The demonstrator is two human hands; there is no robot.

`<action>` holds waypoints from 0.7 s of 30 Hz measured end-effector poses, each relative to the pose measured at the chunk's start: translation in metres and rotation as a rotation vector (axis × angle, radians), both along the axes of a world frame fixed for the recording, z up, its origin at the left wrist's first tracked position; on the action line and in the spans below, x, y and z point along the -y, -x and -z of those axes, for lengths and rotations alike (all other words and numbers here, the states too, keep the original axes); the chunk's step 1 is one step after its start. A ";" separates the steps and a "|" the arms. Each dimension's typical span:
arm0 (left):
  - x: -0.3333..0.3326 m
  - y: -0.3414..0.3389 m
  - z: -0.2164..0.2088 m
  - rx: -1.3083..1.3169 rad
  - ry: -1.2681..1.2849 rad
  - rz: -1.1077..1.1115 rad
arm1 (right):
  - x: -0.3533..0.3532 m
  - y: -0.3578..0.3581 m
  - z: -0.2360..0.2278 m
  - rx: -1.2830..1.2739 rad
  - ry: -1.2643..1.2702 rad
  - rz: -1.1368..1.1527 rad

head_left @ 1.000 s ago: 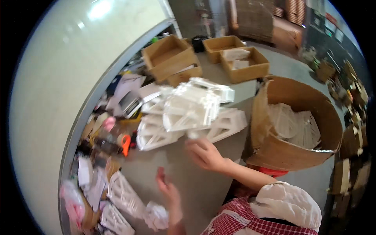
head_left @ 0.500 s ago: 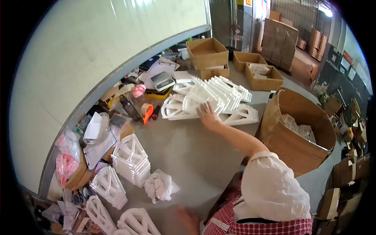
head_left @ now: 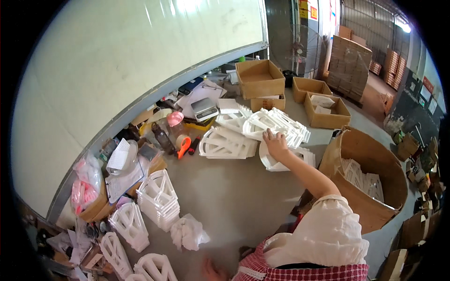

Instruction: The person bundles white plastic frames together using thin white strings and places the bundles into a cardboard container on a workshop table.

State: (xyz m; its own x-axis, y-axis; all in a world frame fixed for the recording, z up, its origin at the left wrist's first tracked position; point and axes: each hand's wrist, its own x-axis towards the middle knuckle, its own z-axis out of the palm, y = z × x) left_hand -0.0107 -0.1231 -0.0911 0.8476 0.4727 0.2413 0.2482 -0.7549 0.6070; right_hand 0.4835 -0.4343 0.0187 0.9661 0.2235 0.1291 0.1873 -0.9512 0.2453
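Note:
My right hand (head_left: 277, 146) reaches over the table, its fingers bent onto the near edge of an upper pile of white fan-shaped plastic frames (head_left: 280, 125). Just left of it lies another pile of the frames (head_left: 226, 143), and a further frame (head_left: 303, 158) sits under and right of the hand. Low in the picture is my left hand (head_left: 213, 270), smeared and partly cut off beside a crumpled white plastic bag (head_left: 188, 232); its fingers cannot be made out. Stacked frames (head_left: 158, 199) stand at the left, with more frames (head_left: 130, 225) nearer me.
A large cardboard box (head_left: 370, 213) holding white pieces stands at the right. Smaller cartons (head_left: 328, 119) sit at the back. Along the left wall are a scale (head_left: 204, 108), an orange tape dispenser (head_left: 183, 146), a dark bottle (head_left: 162, 138) and a clipboard (head_left: 123, 183).
My right hand has shifted right along the frames. The upper pile has moved right with it, apart from the left pile. The view has tilted slightly.

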 end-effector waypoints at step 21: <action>0.020 -0.007 -0.001 -0.172 -0.203 -0.124 | 0.074 -0.026 -0.034 -0.139 -0.204 -0.051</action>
State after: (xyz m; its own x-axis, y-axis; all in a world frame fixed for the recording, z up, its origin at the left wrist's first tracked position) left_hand -0.0038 -0.1431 -0.0904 0.8227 0.5324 0.1992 0.4327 -0.8138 0.3880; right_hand 0.5095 -0.5081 0.0530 0.9660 0.2550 0.0430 0.2544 -0.9669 0.0180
